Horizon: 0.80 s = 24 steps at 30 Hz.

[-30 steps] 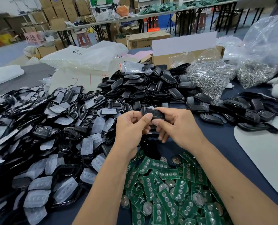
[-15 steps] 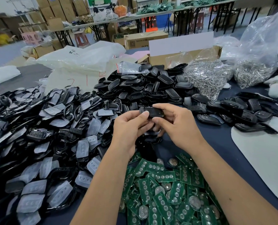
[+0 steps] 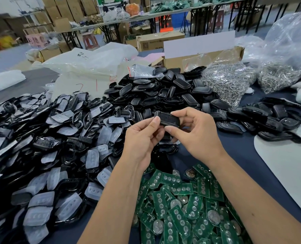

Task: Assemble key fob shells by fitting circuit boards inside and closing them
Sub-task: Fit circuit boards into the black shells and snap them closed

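A black key fob shell (image 3: 167, 119) is held above the table between both hands. My left hand (image 3: 142, 136) pinches its left end with thumb and fingers. My right hand (image 3: 195, 131) grips its right end, fingers curled over the top and thumb beneath. Its inside is hidden. Green circuit boards (image 3: 181, 208) with round button cells lie heaped below my wrists. Black shell halves with clear button pads (image 3: 40, 155) cover the table's left. Black back shells (image 3: 163, 92) are piled behind my hands.
Closed black fobs (image 3: 269, 118) lie in a row at the right, beside a white mat (image 3: 287, 164). Two clear bags of metal rings (image 3: 230, 80) and a cardboard box (image 3: 199, 57) stand at the back. White plastic bags (image 3: 86, 59) lie at the back left.
Both hands have kept hold of the shell and turned it slightly; my right fingers have curled further over its top. The camera shifted a little.
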Tool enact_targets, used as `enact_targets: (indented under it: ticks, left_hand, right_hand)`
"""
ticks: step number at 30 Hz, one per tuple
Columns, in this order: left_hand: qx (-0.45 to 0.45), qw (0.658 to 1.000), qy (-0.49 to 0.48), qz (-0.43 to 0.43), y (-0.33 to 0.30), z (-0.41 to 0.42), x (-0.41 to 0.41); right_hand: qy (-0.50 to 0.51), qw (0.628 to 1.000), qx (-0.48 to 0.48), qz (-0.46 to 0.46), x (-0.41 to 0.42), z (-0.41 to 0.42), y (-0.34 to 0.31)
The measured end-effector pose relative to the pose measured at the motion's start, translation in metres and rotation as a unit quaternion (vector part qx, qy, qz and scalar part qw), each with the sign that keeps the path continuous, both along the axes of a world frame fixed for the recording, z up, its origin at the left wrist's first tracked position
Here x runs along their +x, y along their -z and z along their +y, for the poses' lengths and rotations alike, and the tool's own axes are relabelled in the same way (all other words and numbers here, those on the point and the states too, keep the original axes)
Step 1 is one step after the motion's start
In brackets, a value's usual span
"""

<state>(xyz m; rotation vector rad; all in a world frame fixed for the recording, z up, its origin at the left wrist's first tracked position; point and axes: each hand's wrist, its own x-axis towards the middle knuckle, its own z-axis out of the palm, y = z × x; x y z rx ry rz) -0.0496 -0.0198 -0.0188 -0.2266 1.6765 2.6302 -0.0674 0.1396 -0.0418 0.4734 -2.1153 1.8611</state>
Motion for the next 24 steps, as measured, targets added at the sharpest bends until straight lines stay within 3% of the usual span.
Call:
enact_targets:
  ticks: [7, 12, 17, 24]
  left_hand:
    - [0.003, 0.999, -0.011, -0.038, -0.002, 0.002, -0.002]
    - [-0.107, 0.991, -0.067, -0.034, -0.003, 0.009, -0.008]
    - [-0.214, 0.975, -0.056, 0.01, -0.011, 0.031, -0.023]
    - [-0.123, 0.99, -0.011, -0.071, -0.004, 0.111, -0.058]
  right_hand:
    - [-0.011, 1.0, -0.027, -0.006, 0.003, -0.003, -0.001]
    - [0.0, 0.998, 0.048, -0.033, 0.001, 0.0, -0.001]
    - [0.085, 0.99, 0.108, -0.041, -0.004, 0.011, -0.003]
    - [0.264, 0.954, -0.077, -0.12, -0.017, 0.041, -0.01]
